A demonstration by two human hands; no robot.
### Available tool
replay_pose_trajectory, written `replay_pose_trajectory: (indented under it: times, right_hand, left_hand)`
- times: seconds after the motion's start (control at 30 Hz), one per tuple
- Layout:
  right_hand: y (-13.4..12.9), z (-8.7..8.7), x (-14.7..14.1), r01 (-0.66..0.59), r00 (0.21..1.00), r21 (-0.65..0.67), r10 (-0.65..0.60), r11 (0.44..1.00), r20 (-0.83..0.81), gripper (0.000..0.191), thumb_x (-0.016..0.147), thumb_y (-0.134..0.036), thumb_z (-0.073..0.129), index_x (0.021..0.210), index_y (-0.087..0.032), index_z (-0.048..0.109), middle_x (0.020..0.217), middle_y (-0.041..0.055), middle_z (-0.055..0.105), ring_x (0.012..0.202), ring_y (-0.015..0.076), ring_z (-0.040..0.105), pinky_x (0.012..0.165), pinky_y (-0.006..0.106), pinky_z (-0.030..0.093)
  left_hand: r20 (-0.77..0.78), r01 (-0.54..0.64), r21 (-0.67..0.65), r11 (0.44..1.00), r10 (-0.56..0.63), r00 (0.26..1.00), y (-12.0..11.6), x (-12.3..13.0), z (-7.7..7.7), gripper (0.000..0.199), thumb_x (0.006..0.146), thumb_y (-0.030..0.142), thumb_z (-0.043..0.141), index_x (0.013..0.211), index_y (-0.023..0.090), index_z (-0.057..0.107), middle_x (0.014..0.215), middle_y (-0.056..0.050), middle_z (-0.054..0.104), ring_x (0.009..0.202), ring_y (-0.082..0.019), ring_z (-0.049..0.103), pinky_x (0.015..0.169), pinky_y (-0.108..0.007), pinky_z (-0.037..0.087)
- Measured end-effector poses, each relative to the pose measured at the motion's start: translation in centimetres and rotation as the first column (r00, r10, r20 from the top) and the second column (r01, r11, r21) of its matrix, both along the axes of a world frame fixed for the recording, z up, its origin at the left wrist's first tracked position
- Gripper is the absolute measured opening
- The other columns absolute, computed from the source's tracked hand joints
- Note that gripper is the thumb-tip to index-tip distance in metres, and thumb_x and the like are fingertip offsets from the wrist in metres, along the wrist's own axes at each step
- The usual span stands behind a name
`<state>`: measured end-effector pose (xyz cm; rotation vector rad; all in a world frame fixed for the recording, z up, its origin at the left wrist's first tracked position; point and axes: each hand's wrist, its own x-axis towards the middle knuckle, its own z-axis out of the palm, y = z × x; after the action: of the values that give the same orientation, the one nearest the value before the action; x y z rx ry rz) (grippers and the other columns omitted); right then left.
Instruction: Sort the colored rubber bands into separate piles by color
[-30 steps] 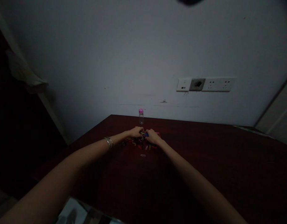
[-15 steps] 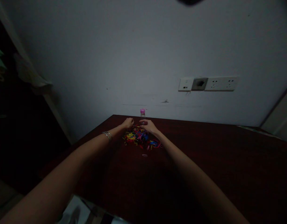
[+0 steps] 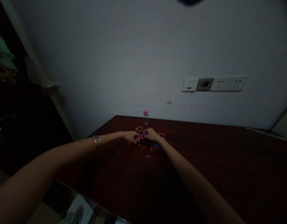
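A heap of small coloured loops that look like paper clips [image 3: 148, 143] lies on the dark red-brown table. Reaching in from its left, my left hand [image 3: 131, 137] has its fingers curled into the clips. My right hand [image 3: 152, 134] bends its fingers down onto the same heap, close to the left one. Both sets of fingertips are partly hidden among the clips. Just behind them stands a clear bottle with a pink cap [image 3: 145, 117], upright and touched by neither hand. One pale pink clip [image 3: 148, 156] lies apart, nearer to me.
The table [image 3: 204, 155] meets a pale wall [image 3: 134, 62] at the back. Switch and socket plates [image 3: 213, 84] are set in the wall at right. A dark door with a handle [image 3: 5, 118] is at far left. White items [image 3: 79, 210] lie below the table's front edge.
My right hand has come away from the bottle, down onto the clips. My left hand has moved from the heap's back edge toward me, into it. The view has shifted slightly left.
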<state>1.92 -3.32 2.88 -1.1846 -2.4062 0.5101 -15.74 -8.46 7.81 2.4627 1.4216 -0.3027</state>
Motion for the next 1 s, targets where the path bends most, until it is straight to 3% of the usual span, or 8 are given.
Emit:
replay_pose_trajectory:
  times: [0.17, 0.27, 0.37, 0.53, 0.73, 0.83, 0.93, 1.0]
  right_hand:
    - [1.2, 1.1, -0.4, 0.117, 0.987, -0.007, -0.117, 0.993, -0.114, 0.03, 0.071, -0.01, 0.055, 0.097, -0.016, 0.068, 0.1, 0.0067, 0.068, 0.094, 0.0163, 0.06, 0.083, 0.022, 0.042]
    - [2.3, 2.4, 0.1, 0.199, 0.959, -0.022, -0.199, 0.98, -0.201, 0.03, 0.078, -0.016, 0.048, 0.103, -0.015, 0.066, 0.105, 0.0065, 0.067, 0.096, 0.0161, 0.06, 0.083, 0.023, 0.043]
    - [3.2, 3.5, 0.7, 0.232, 0.936, -0.052, -0.238, 0.971, -0.26, 0.033, 0.084, -0.024, 0.041, 0.103, -0.014, 0.066, 0.097, 0.0053, 0.069, 0.092, 0.0164, 0.062, 0.079, 0.023, 0.045]
    - [3.6, 4.3, 1.9, 0.246, 0.92, -0.106, -0.267, 0.963, -0.287, 0.035, 0.085, -0.026, 0.041, 0.106, -0.011, 0.064, 0.084, 0.0053, 0.07, 0.078, 0.016, 0.064, 0.07, 0.022, 0.047]
    - [2.1, 4.5, 4.2, 0.175, 0.957, -0.171, -0.208, 0.97, -0.202, 0.031, 0.072, -0.015, 0.056, 0.101, -0.013, 0.067, 0.084, 0.0053, 0.07, 0.074, 0.0145, 0.064, 0.067, 0.021, 0.048]
    - [0.9, 5.1, 5.4, 0.089, 0.993, -0.251, -0.104, 0.964, -0.046, 0.038, 0.056, -0.015, 0.071, 0.093, -0.017, 0.069, 0.086, 0.0048, 0.069, 0.075, 0.0173, 0.063, 0.067, 0.025, 0.05]
    - [-0.5, 5.5, 6.2, 0.079, 0.979, -0.433, 0.013, 0.898, 0.206, 0.062, 0.044, -0.025, 0.08, 0.105, -0.023, 0.064, 0.096, 0.0053, 0.067, 0.071, 0.0188, 0.062, 0.061, 0.032, 0.052]
    - [-1.3, 5.4, 6.3, 0.111, 0.956, -0.51, 0.048, 0.853, 0.288, 0.068, 0.042, -0.028, 0.081, 0.107, -0.022, 0.061, 0.094, 0.0061, 0.067, 0.065, 0.0171, 0.062, 0.059, 0.033, 0.053]
  left_hand:
    - [0.006, -0.052, -0.247, 0.968, 0.055, 0.998, -0.4, -0.8, 0.8, 0.028, 0.057, 0.009, 0.055, 0.084, 0.017, 0.06, 0.061, 0.003, 0.056, 0.056, -0.011, 0.05, 0.052, -0.019, 0.042]
    - [-0.022, -0.101, -0.389, 0.916, 0.1, 0.995, -0.2, -1.8, 1.5, 0.03, 0.057, 0.01, 0.055, 0.085, 0.017, 0.062, 0.057, 0.003, 0.056, 0.05, -0.01, 0.049, 0.046, -0.019, 0.041]
    - [-0.027, -0.114, -0.433, 0.894, 0.113, 0.993, 0.3, -3.1, 2.1, 0.019, 0.06, 0.014, 0.055, 0.077, 0.016, 0.063, 0.057, 0.001, 0.059, 0.048, -0.011, 0.05, 0.046, -0.02, 0.042]
    - [-0.001, -0.131, -0.349, 0.928, 0.14, 0.99, 1.4, -4.5, 3.0, 0.014, 0.065, 0.018, 0.049, 0.068, 0.014, 0.063, 0.057, -0.001, 0.06, 0.047, -0.01, 0.051, 0.049, -0.021, 0.044]
    - [-0.059, -0.235, -0.188, 0.954, 0.228, 0.972, 2.9, -5.5, 2.6, 0.044, 0.059, 0.011, 0.045, 0.099, 0.012, 0.063, 0.074, -0.006, 0.066, 0.052, -0.013, 0.055, 0.052, -0.023, 0.046]
    - [-0.095, -0.255, -0.057, 0.965, 0.249, 0.964, 3.5, -5.7, 2.0, 0.052, 0.056, 0.008, 0.046, 0.106, 0.013, 0.061, 0.085, -0.008, 0.067, 0.057, -0.013, 0.057, 0.055, -0.022, 0.046]
    - [-0.108, -0.18, 0.048, 0.983, 0.184, 0.977, 3.9, -5.2, 1.4, 0.048, 0.057, 0.007, 0.047, 0.102, 0.014, 0.063, 0.089, -0.007, 0.067, 0.066, -0.013, 0.057, 0.06, -0.02, 0.045]
    - [-0.115, -0.107, 0.099, 0.989, 0.118, 0.986, 3.9, -4.4, 1.2, 0.041, 0.059, 0.008, 0.048, 0.096, 0.015, 0.065, 0.086, -0.006, 0.067, 0.069, -0.013, 0.057, 0.062, -0.019, 0.044]
